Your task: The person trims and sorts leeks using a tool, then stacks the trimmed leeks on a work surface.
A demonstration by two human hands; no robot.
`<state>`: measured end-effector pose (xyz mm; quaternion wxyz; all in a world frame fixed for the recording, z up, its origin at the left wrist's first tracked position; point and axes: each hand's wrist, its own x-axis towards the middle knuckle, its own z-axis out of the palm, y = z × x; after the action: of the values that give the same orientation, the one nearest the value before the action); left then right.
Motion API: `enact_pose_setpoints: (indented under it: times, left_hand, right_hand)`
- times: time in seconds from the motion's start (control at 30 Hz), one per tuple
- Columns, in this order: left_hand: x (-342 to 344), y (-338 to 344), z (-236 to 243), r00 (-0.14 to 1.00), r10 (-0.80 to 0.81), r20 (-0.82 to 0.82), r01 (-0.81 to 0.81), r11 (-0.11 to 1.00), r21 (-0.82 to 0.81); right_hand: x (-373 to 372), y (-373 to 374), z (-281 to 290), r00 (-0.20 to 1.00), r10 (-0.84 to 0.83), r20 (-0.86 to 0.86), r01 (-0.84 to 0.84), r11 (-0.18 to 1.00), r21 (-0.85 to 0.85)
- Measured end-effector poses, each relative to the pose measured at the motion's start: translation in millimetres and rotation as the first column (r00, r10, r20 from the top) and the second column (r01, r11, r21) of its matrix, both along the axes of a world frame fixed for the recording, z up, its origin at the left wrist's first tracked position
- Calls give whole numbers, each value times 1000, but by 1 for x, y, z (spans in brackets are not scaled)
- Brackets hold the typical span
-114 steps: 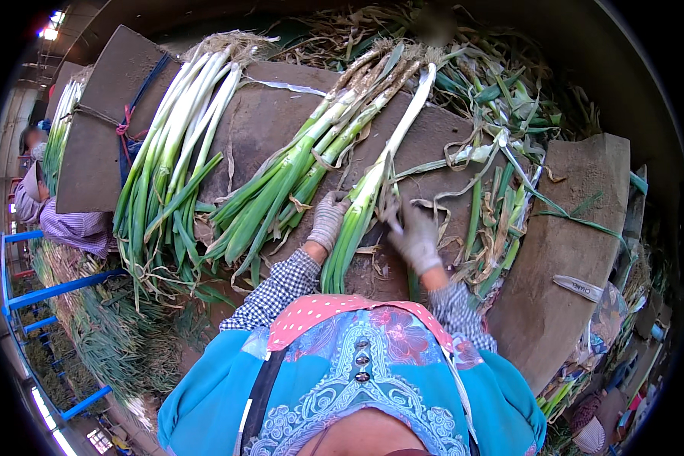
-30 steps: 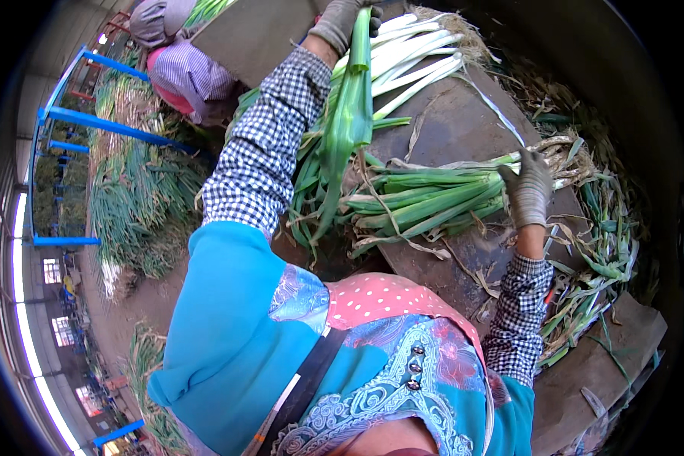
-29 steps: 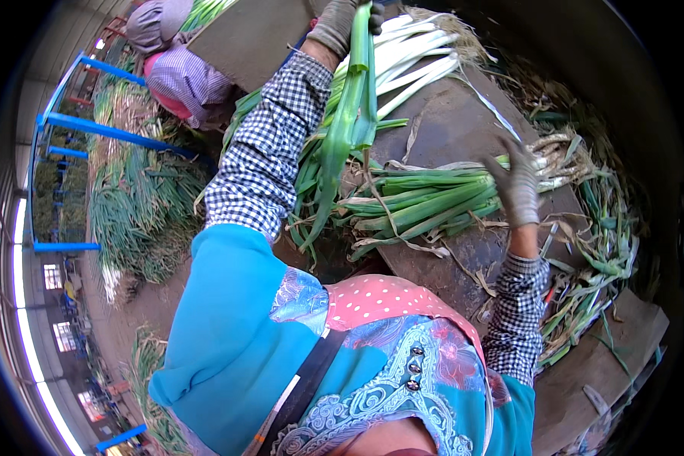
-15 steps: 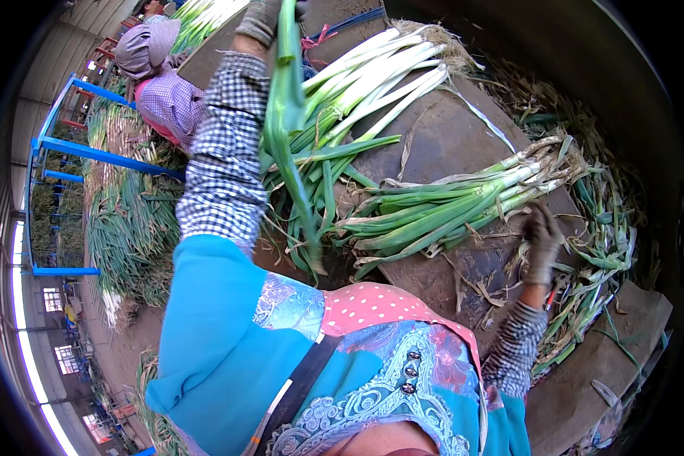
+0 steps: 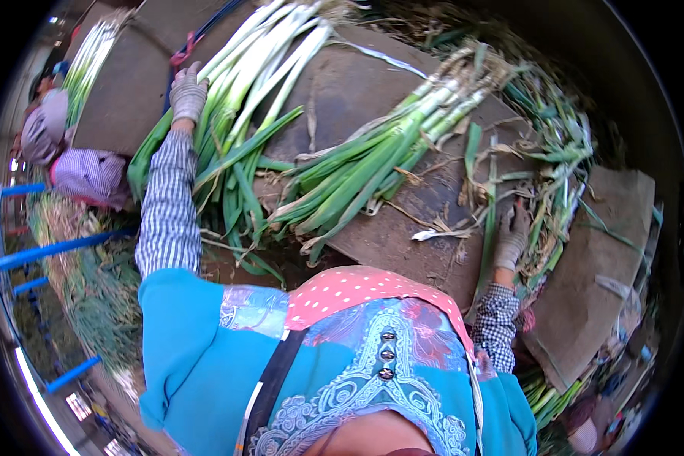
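My left hand (image 5: 188, 97), in a grey glove, is closed on a green onion at the left edge of a bundle of white-stalked green onions (image 5: 262, 83), its long leaves hanging beside my forearm. My right hand (image 5: 511, 235), also gloved, is low on the right with fingers apart, beside a heap of trimmed and dry leaves (image 5: 555, 175), holding nothing that I can see. Between my hands a second, rougher bundle (image 5: 380, 159) with dry outer leaves and roots lies on a dirty brown board (image 5: 342, 99).
A co-worker (image 5: 91, 171) in a cap and checked top is at the left, near another onion bundle (image 5: 91, 57). Blue rails (image 5: 68, 247) and piled onions (image 5: 83, 296) stand below. A tied board (image 5: 577, 281) is at the right; another person (image 5: 585, 425) is below it.
The view has swung, shifting the bundles. My left hand has lowered the long-leaved onion onto the left bundle. My right hand has left the rougher bundle and moved down toward the leaf heap.
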<state>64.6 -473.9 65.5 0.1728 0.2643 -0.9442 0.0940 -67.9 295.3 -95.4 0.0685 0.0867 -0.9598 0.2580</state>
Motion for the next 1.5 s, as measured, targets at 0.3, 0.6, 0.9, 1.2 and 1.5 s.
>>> enact_pose_setpoints:
  times: [0.3,0.6,0.9,1.2,1.5]
  left_hand:
    - [-132,362,-55,841,-446,306,174,759,628]
    - [-96,452,28,918,-387,84,155,546,823]
    - [-81,493,-158,912,-400,-85,246,371,896]
    - [-80,509,-131,940,-318,-121,286,545,788]
    - [-81,516,-130,943,-318,-97,284,620,731]
  right_hand:
    - [-39,7,2,998,-41,50,29,976,214]
    - [-31,19,-11,982,-180,60,154,939,308]
    - [-1,0,77,933,161,322,-115,981,-156]
    - [77,-30,62,732,425,533,-580,799,158]
    - [61,-45,51,788,412,458,-523,841,143]
